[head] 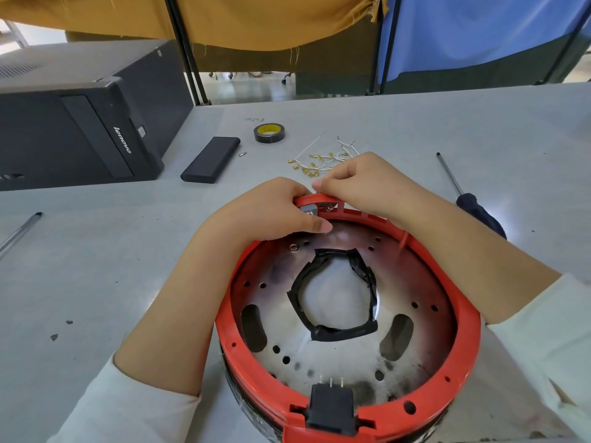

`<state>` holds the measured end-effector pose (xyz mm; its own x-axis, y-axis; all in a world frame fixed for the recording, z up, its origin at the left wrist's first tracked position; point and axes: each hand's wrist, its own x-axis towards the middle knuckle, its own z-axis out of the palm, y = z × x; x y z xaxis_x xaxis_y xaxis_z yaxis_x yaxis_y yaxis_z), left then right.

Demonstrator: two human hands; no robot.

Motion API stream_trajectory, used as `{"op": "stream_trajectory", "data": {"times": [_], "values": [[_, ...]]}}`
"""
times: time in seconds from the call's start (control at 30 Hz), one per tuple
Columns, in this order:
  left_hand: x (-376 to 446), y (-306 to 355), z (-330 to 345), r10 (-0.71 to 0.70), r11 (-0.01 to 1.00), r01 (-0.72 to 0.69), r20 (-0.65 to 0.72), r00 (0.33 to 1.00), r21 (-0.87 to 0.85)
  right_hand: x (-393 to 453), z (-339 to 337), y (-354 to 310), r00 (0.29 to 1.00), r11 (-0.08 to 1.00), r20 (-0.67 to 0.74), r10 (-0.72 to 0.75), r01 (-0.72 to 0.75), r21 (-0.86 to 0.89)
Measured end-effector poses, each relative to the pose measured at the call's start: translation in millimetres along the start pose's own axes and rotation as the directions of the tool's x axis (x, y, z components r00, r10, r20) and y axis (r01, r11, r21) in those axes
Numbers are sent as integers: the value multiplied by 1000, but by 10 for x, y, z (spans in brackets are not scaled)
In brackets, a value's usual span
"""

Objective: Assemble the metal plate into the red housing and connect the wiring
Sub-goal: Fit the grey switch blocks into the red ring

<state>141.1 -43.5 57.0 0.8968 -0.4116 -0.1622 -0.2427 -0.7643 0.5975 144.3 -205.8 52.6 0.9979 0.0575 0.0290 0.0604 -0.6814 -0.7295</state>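
Grey counter (96, 282) fills most of the view, with a mustard cloth (256, 20) and a blue cloth (479, 33) hanging behind it. One black computer case (73, 135) at the left reads "lenovo". Near it lie one black slab-shaped box (211, 159), one roll of black tape (269, 133) with a yellow core, and a loose heap of white wires with brass terminals (319, 159). Two screwdrivers show: one at the right (470, 199), one at the left edge (19, 231).

One red housing (460, 311) stands in front of the person, the metal plate (319, 356) seated inside it, black tape round the plate's middle opening. One black plug socket (331, 407) with three pins sits at the near rim.

At the far rim, the left hand (271, 209) curls its grip over the red edge. The right hand (361, 180) pinches something small there; what it holds cannot be made out.
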Motion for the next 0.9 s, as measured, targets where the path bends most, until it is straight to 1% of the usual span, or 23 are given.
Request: {"op": "stream_trajectory", "data": {"times": [0.2,0.47,0.6,0.73,0.9], "values": [[-11,4,5,1,1000,-2,11,1000,9,25,-1,4,999,999,-15,32,-32,-21],[6,-16,7,15,1000,-15,-7,1000,18,49,-9,49,994,993,46,96,-99,63],[16,-32,15,24,1000,-24,-12,1000,8,56,-8,69,995,989,38,97,-100,108],[12,-35,15,30,1000,-30,-20,999,8,64,-24,57,990,979,44,134,-140,151],[-1,-25,14,30,999,-31,-23,999,-11,80,-18,2,980,970,36,196,-199,136]]}}
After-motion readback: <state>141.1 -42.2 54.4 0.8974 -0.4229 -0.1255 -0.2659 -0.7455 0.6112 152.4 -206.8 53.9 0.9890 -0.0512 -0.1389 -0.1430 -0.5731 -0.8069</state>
